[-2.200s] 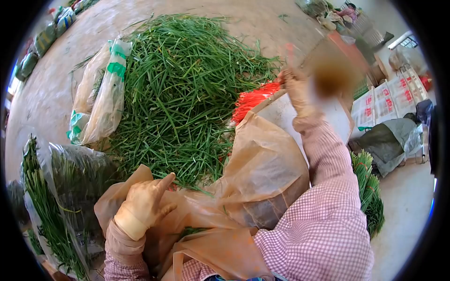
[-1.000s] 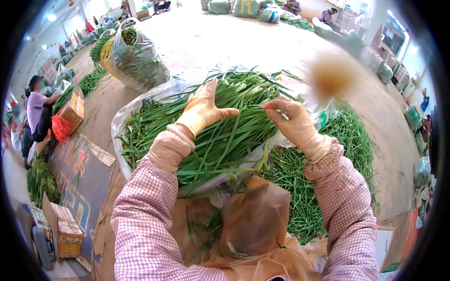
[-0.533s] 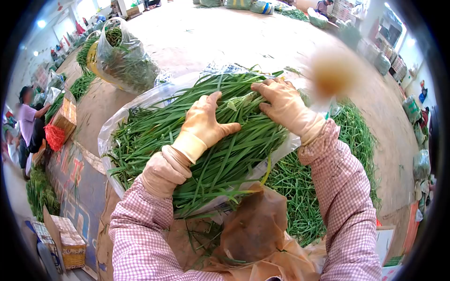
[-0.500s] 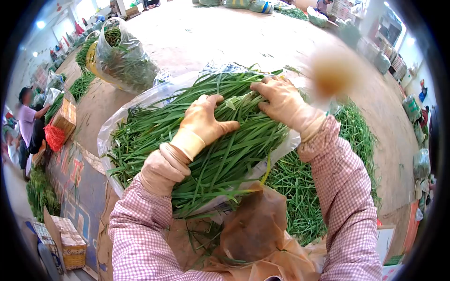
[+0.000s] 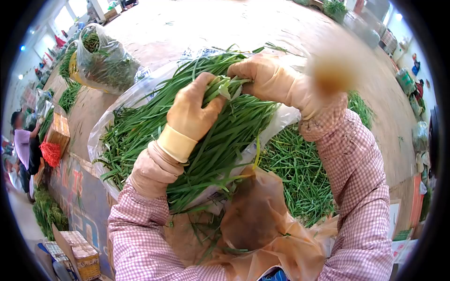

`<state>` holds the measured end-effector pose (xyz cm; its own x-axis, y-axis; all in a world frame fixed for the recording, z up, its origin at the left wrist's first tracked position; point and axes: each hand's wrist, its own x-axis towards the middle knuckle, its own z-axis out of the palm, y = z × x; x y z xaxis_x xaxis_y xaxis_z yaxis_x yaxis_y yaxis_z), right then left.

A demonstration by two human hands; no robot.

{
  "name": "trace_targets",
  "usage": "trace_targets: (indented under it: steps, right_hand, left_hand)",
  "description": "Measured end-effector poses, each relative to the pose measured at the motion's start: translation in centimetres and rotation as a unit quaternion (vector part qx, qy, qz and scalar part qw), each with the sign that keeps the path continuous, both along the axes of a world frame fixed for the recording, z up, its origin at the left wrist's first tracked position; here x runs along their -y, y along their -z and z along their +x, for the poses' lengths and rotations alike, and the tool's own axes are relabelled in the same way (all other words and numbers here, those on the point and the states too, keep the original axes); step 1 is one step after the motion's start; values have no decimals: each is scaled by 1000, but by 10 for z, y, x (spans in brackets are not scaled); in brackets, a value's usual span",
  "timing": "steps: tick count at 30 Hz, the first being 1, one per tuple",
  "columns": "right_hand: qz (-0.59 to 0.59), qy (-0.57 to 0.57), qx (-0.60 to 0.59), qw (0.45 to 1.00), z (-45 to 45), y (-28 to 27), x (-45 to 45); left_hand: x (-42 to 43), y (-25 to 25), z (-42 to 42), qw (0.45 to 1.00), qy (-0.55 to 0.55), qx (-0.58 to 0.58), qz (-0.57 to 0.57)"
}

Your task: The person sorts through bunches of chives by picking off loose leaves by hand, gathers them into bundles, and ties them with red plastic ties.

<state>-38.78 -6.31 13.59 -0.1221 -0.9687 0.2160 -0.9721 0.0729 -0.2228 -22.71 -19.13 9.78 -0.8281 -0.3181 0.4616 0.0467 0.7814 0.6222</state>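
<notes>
A large heap of long, flat green leaves (image 5: 187, 154), which look like garlic chives, lies in front of me on a clear plastic sheet (image 5: 101, 136). My gloved left hand (image 5: 190, 110) is closed around a small bunch of the chives (image 5: 218, 88) at the top of the heap. A pale, wilted-looking bit shows on that bunch. From the right, my gloved right hand (image 5: 272, 79) bends in with its fingers curled on the same bunch's far end; its fingertips are partly hidden.
More loose chives (image 5: 300, 173) lie below right of the sheet. A brown translucent plastic apron (image 5: 262, 210) covers my lap. Beyond, a clear bag of greens (image 5: 108, 65) stands on the floor. A person (image 5: 26, 145) works beside a box (image 5: 58, 131) at left.
Both hands were spread over the heap; now their fingers have closed on a small bunch, slightly lifted. The right hand has turned inward toward the left. The view has shifted slightly.
</notes>
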Motion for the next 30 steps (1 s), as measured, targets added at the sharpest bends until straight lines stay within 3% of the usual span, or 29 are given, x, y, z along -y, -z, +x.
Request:
trace_targets:
  steps: [1, 3, 4, 7, 8, 12, 14, 16, 20, 21, 23, 25, 27, 30]
  right_hand:
    - [0, 2, 36, 999, 1, 0, -5]
    - [42, 46, 22, 998, 1, 15, -17]
    - [-6, 31, 58, 998, 1, 24, -26]
    - [-145, 5, 266, 953, 6, 44, -55]
    - [-153, 23, 292, 944, 8, 47, -62]
    - [-189, 76, 322, 924, 3, 81, -80]
    - [-230, 97, 377, 892, 5, 86, -86]
    - [-272, 119, 481, 825, 6, 92, -88]
    - [-316, 157, 568, 744, 3, 101, -97]
    - [-315, 153, 568, 745, -2, 108, -100]
    - [-333, 163, 628, 684, -9, 120, -106]
    - [-359, 182, 633, 661, -8, 127, -106]
    - [-370, 209, 641, 639, 2, 118, -105]
    - [-407, 222, 646, 607, 11, 122, -106]
  left_hand:
    - [-6, 3, -3, 999, 19, 20, 45]
    - [-13, 28, -8, 997, 70, 14, 12]
    - [-20, 28, -8, 991, 55, -38, -118]
    - [-29, 25, -9, 982, 53, 22, -181]
    - [-36, 16, -7, 971, 24, 119, -207]
    - [-56, 5, -15, 911, -28, 287, -293]
    - [-67, 15, -19, 907, -67, 274, -313]
    - [-64, 11, -16, 924, -54, 268, -270]
    - [-53, 16, -16, 946, -68, 237, -209]
    - [-53, 13, -16, 946, -72, 237, -209]
    - [-56, 2, -18, 932, -50, 317, -166]
    - [-51, -1, -19, 933, -62, 311, -167]
    - [-38, -1, -18, 945, -28, 315, -87]
    - [-14, 2, -6, 982, 15, 187, 23]
